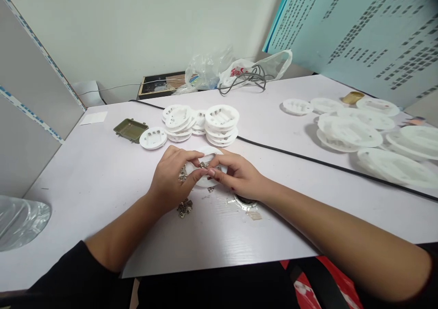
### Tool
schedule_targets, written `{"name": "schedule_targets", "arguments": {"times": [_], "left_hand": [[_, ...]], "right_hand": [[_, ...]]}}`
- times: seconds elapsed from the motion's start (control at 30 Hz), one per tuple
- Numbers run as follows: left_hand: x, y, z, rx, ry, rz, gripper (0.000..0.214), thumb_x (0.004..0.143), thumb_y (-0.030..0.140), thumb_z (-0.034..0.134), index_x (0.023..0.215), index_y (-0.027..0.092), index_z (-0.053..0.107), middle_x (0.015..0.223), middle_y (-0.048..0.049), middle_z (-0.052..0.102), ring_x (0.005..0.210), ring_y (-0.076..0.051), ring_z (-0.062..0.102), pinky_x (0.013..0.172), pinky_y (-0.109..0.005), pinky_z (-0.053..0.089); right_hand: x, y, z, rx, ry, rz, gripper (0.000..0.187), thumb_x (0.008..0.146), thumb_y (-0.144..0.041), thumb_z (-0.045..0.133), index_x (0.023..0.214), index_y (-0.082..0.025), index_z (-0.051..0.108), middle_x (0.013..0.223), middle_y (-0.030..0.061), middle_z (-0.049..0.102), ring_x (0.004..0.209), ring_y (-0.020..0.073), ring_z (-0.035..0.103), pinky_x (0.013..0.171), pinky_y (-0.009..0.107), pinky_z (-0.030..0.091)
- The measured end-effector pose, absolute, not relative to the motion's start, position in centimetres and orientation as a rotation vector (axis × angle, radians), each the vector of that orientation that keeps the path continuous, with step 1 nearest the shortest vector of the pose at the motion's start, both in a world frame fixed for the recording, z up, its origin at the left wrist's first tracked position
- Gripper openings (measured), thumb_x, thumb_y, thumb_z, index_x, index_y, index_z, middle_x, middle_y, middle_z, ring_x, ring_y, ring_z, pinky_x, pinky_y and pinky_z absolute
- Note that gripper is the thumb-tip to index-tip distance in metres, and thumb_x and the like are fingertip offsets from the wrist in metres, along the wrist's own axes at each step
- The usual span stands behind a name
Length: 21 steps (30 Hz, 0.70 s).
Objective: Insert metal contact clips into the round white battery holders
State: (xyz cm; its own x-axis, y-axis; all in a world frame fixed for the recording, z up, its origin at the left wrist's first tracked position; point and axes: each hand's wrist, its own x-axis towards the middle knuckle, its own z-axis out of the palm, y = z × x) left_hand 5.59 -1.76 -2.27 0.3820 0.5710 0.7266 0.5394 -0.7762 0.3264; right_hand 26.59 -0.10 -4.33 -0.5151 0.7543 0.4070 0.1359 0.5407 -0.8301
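My left hand (177, 174) and my right hand (236, 173) meet over a white round plastic base (216, 180). Thumbs and fingertips of both hands pinch a small shiny metal clip (203, 165). The base lies on the table under my fingers, partly hidden by them. More small metal clips lie in a loose pile (185, 208) beside and below my left hand, some of them behind it. A single clip (211, 189) rests just below the base.
White round bases are stacked behind my hands (221, 117) and spread at the right (351, 131). An olive plastic tray (130, 130) sits at the left. A black cable (294, 154) crosses the table. Plastic bags (236, 72) lie at the back; a clear container (22, 222) stands left.
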Motion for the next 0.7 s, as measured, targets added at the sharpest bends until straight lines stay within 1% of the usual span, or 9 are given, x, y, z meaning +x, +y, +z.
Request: {"name": "schedule_targets", "arguments": {"times": [0.1,0.2,0.27,0.33,0.4,0.47,0.57,0.63,0.7], "left_hand": [[5.9,-2.1,-2.2,2.498,1.084,1.376,0.010,0.094,0.026,0.072,0.102,0.022,0.069,0.082,-0.0011,0.074,0.081,-0.019,0.063,0.072,-0.032,0.054],[6.1,-2.3,-2.0,2.448,1.089,1.404,0.005,0.091,0.023,0.074,0.094,0.022,0.070,0.080,-0.0004,0.074,0.078,-0.018,0.063,0.070,-0.032,0.054],[5.9,-2.3,-2.0,2.360,1.106,1.453,0.005,0.090,0.022,0.073,0.094,0.022,0.070,0.080,-0.0006,0.073,0.077,-0.017,0.061,0.069,-0.031,0.053],[5.4,-2.1,-1.9,2.247,1.163,1.497,0.007,0.089,0.023,0.073,0.095,0.021,0.071,0.081,-0.0015,0.072,0.075,-0.017,0.060,0.069,-0.032,0.053],[4.8,-1.9,-1.8,2.182,1.240,1.488,0.009,0.089,0.026,0.072,0.096,0.021,0.071,0.082,-0.0021,0.072,0.073,-0.016,0.059,0.070,-0.033,0.053],[4.2,-1.4,-1.9,2.227,1.275,1.398,0.009,0.089,0.027,0.073,0.095,0.021,0.072,0.082,-0.0024,0.072,0.076,-0.017,0.062,0.071,-0.033,0.054],[3.6,-0.6,-2.4,2.451,1.180,1.268,0.006,0.092,0.025,0.070,0.094,0.020,0.072,0.081,-0.0024,0.073,0.078,-0.018,0.064,0.072,-0.033,0.054],[3.4,-0.1,-2.9,2.610,1.128,1.156,0.007,0.094,0.024,0.066,0.094,0.020,0.071,0.080,-0.0030,0.074,0.079,-0.019,0.064,0.073,-0.034,0.053],[3.4,0.3,-3.3,2.703,1.127,1.049,0.010,0.097,0.024,0.063,0.094,0.020,0.071,0.082,-0.0040,0.076,0.078,-0.020,0.062,0.071,-0.035,0.051]], "right_hand": [[26.6,-0.1,-4.4,-0.737,-2.006,0.879,0.023,0.098,-0.036,0.061,0.086,-0.020,0.072,0.074,0.0022,0.062,0.074,0.0169,0.055,0.069,0.030,0.045],[26.7,0.0,-4.6,-0.731,-2.032,0.896,0.024,0.100,-0.037,0.058,0.090,-0.020,0.072,0.075,0.0023,0.063,0.074,0.0172,0.057,0.069,0.031,0.046],[26.8,0.2,-4.8,-0.705,-2.011,0.938,0.026,0.102,-0.041,0.055,0.098,-0.021,0.072,0.083,0.0037,0.066,0.079,0.0182,0.061,0.073,0.033,0.051],[27.2,0.4,-5.0,-0.710,-1.946,0.960,0.027,0.102,-0.044,0.053,0.108,-0.023,0.070,0.097,0.0061,0.067,0.087,0.0194,0.065,0.079,0.036,0.055],[27.6,0.6,-5.1,-0.769,-1.868,0.935,0.027,0.102,-0.045,0.054,0.112,-0.024,0.067,0.108,0.0076,0.067,0.088,0.0198,0.066,0.080,0.038,0.057],[28.0,0.9,-5.1,-0.849,-1.794,0.874,0.025,0.101,-0.045,0.055,0.112,-0.026,0.066,0.111,0.0075,0.067,0.086,0.0201,0.065,0.077,0.038,0.058],[28.4,1.2,-5.1,-0.923,-1.667,0.796,0.022,0.100,-0.047,0.055,0.110,-0.028,0.062,0.111,0.0063,0.067,0.085,0.0210,0.064,0.075,0.040,0.059],[28.4,1.4,-5.1,-0.939,-1.623,0.778,0.023,0.099,-0.049,0.056,0.109,-0.029,0.059,0.113,0.0067,0.066,0.088,0.0227,0.064,0.074,0.041,0.060],[28.4,1.4,-5.1,-0.942,-1.614,0.820,0.028,0.098,-0.052,0.057,0.115,-0.030,0.055,0.111,0.0071,0.065,0.088,0.0233,0.064,0.071,0.041,0.060]]}}
